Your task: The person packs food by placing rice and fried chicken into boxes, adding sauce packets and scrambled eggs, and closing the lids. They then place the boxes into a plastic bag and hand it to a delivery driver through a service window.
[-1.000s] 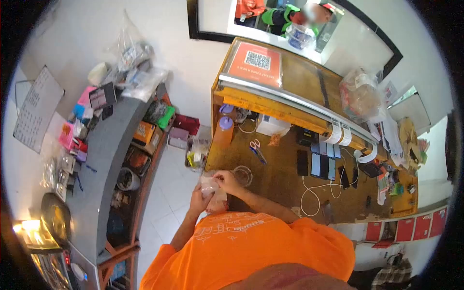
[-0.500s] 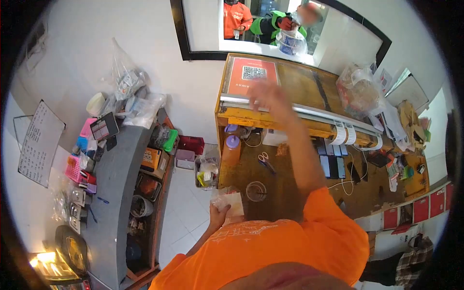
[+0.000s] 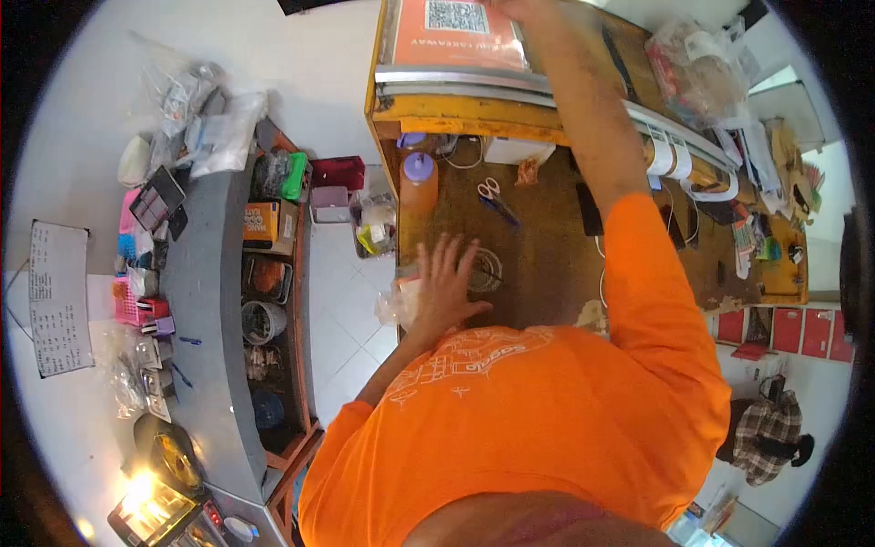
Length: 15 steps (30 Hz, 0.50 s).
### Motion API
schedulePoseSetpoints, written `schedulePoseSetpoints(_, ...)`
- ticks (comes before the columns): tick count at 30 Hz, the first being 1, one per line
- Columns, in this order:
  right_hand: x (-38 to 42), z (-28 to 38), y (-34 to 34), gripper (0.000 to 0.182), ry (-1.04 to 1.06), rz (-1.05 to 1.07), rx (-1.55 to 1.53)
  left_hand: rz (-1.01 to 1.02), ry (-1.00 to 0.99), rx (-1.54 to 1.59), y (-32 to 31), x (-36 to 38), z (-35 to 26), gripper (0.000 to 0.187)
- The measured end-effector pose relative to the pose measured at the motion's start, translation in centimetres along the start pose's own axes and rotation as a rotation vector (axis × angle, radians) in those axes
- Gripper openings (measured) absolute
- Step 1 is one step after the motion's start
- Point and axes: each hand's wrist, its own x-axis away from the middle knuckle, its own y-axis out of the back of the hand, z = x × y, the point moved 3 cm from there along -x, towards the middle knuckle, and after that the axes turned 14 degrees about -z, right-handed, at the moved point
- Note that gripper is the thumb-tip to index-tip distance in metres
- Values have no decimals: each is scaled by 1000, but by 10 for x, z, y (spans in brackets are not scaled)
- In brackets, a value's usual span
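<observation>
Fingers spread, my left hand rests near the left edge of the brown desk, over a plastic bag with a pale paper in it. Just right of its fingertips stands a clear round cup. My right arm stretches up across the counter top. At the top edge of the view is my right hand, cut off by the frame beside the orange QR code sign; what its fingers do is hidden.
Scissors and an orange bottle with a purple lid are on the desk. A grey counter with baskets and bags runs along the left. A plastic bag of goods sits at the counter's upper right.
My right hand has reached farther up and away past the sign. My left hand has let go of the bag and paper and spread flat. The view has tilted down.
</observation>
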Motion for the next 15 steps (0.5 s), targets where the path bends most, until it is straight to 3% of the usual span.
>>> schedulePoseSetpoints(2,-7,-22,8,43,46,-4,4,45,-87,-76,-27,-9,-9,109)
schedulePoseSetpoints(3,-16,-34,17,50,95,-15,4,170,-78,-84,-46,-9,-4,107)
schedulePoseSetpoints(4,-24,-38,29,20,93,15,35,289,-72,-95,-65,-11,4,105)
schedulePoseSetpoints(5,-6,-44,22,34,228,60,181,355,-37,-25,-84,-9,15,105)
schedulePoseSetpoints(6,9,-37,11,32,93,-59,114,420,-3,44,-96,-8,23,106)
schedulePoseSetpoints(10,13,-21,6,25,61,4,131,466,36,-6,-94,-41,20,100)
schedulePoseSetpoints(12,6,-16,3,19,13,16,95,533,71,-90,-103,-55,30,85)
schedulePoseSetpoints(15,-7,-13,-6,19,9,58,142,462,41,-182,-123,-69,42,82)
